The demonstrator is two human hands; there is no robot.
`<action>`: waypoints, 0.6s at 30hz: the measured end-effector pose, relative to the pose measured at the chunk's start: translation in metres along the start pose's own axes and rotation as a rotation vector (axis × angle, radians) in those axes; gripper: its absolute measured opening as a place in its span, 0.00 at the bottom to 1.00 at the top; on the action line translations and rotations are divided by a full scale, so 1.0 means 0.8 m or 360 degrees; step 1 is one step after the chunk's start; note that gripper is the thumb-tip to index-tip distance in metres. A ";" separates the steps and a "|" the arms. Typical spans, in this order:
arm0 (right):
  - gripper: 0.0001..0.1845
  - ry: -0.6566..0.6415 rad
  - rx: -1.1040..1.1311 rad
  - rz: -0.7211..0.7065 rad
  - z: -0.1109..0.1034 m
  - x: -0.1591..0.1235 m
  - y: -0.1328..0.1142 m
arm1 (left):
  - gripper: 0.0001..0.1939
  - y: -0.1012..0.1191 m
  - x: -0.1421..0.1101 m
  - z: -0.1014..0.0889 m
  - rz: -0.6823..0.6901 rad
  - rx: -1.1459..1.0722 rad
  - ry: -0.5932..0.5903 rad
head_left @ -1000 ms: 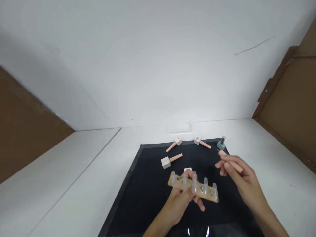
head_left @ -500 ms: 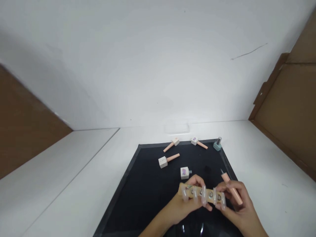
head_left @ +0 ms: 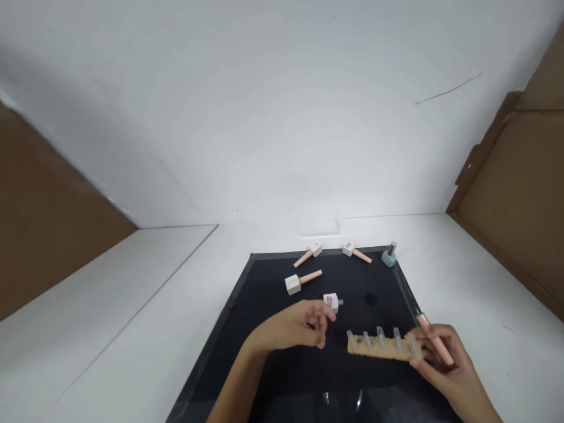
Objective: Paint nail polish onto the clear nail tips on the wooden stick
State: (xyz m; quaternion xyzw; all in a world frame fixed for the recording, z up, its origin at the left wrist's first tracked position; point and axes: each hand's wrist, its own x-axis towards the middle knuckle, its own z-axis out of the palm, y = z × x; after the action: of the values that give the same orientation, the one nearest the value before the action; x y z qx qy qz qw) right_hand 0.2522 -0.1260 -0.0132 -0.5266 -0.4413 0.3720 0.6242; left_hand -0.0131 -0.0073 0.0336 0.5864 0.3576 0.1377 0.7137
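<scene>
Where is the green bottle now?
In the head view, the green bottle stands at the far right corner of the black mat, beyond the right hand.

A black mat [head_left: 273, 305] is edged in dark grey against a white counter [head_left: 476, 305]. White bottles are paired with peach-pink caps [head_left: 362, 256]; purple prints are shown on two, including the open bottle [head_left: 330, 302]. Another bottle [head_left: 389, 258] is coloured muted teal, its cap [head_left: 392, 248] grey. The brush handle [head_left: 436, 339] is tinted peach-pink, the strip [head_left: 368, 349] yellowish tan, its tips [head_left: 382, 339] left translucent whitish.
</scene>
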 end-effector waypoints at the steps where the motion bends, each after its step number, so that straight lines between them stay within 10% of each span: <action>1: 0.19 -0.0041 -0.0025 0.0008 -0.002 -0.002 0.005 | 0.15 0.003 -0.001 -0.002 0.0006 0.0026 0.0076; 9: 0.15 -0.0506 -0.0461 0.0030 -0.009 0.007 0.028 | 0.06 0.007 0.010 0.002 0.0310 0.0571 0.0933; 18: 0.14 -0.0786 -0.0927 -0.0131 -0.016 0.021 0.012 | 0.20 -0.020 0.013 0.000 0.0401 0.1028 0.0986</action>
State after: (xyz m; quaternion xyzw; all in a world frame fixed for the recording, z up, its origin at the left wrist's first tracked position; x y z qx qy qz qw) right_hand 0.2696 -0.1128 -0.0210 -0.5582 -0.6865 0.3213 0.3376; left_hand -0.0095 -0.0054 0.0151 0.7487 0.5044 0.2738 0.3317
